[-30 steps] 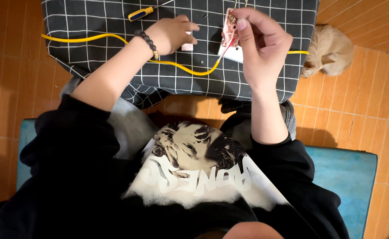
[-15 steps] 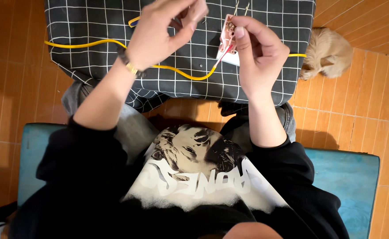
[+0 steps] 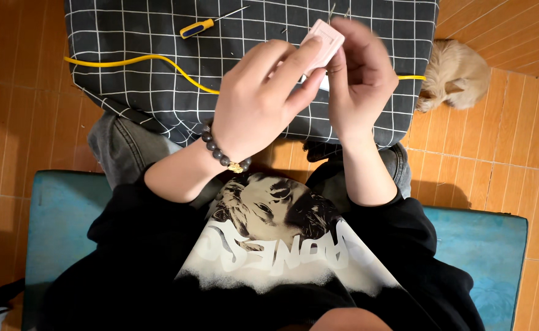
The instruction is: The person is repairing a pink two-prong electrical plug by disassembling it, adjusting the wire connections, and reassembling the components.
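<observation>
Over orange tiled floor (image 3: pixel 18 122) and black white-gridded cloth (image 3: pixel 128 37): small pale pink rectangular plastic plate (image 3: pixel 323 38), tilted up-right, pinched between closed left hand (image 3: pixel 258 101) and right hand (image 3: pixel 358 73), level, touching.

A yellow-handled screwdriver (image 3: pixel 205 24) lies on the black checked cloth (image 3: pixel 128 92), a small tan dog (image 3: pixel 456 73) rests on the orange tiled floor (image 3: pixel 18 122) beside it.

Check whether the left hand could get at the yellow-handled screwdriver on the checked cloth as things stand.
Probably yes, once freed: the screwdriver lies uncovered on the checked cloth, beyond the left hand, nothing between. That hand and the right hand hold a pink plate.
</observation>
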